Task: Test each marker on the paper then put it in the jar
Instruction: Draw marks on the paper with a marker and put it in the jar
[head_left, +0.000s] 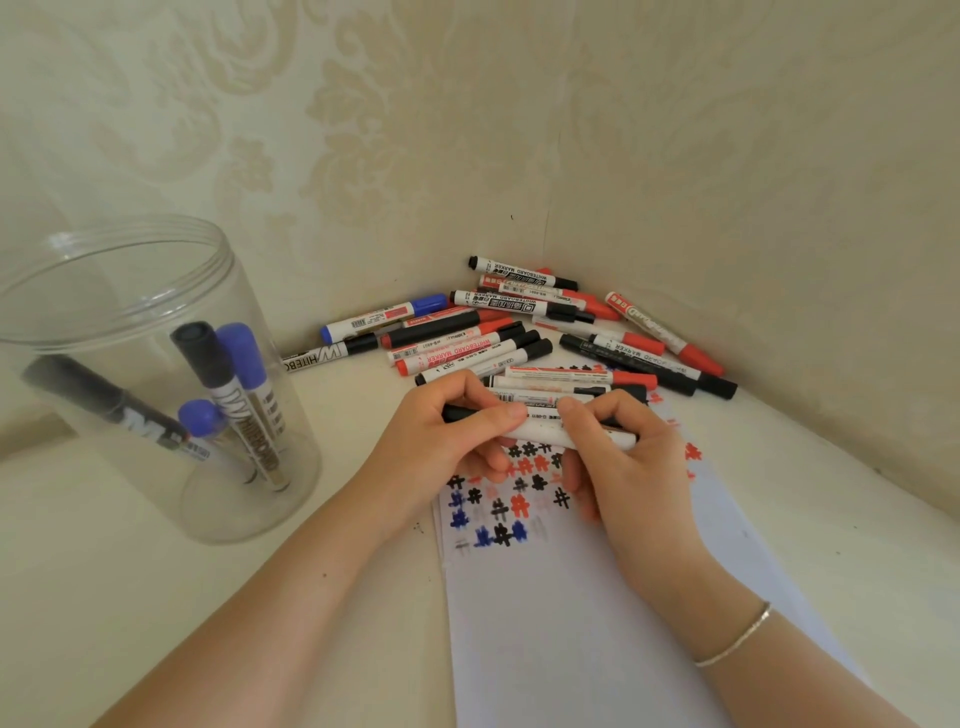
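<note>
A: Under everything?
B: Cream-white desk (156, 597), tucked into a corner of beige wallpaper with a pale floral pattern (363, 130).

A: On it?
B: White sheet of paper (571, 623), covered at its far end with small black, red and blue hash-shaped test marks (501, 514). Beyond the paper, against the corner, a loose pile of whiteboard markers with black, red and blue caps (519, 327), lying flat and crossing one another.

A: Containers?
B: Tall clear plastic jar (156, 374), upright, left of the paper and well apart from it. Inside, leaning: a black-capped marker (208, 358), a blue-capped marker (244, 358) touching it, another black marker (104, 400) tilted low, and a small blue cap (200, 418) near the bottom.

A: Hands?
B: Both above the far end of the paper, forearms reaching in from the near edge. Left hand (441, 441) curled round the black-capped end of a white-barrelled marker (545, 428). Right hand (618, 467) gripping the barrel, thumb on top. Marker held level between them, cap on. Thin silver bracelet (737, 639) on the right wrist.
</note>
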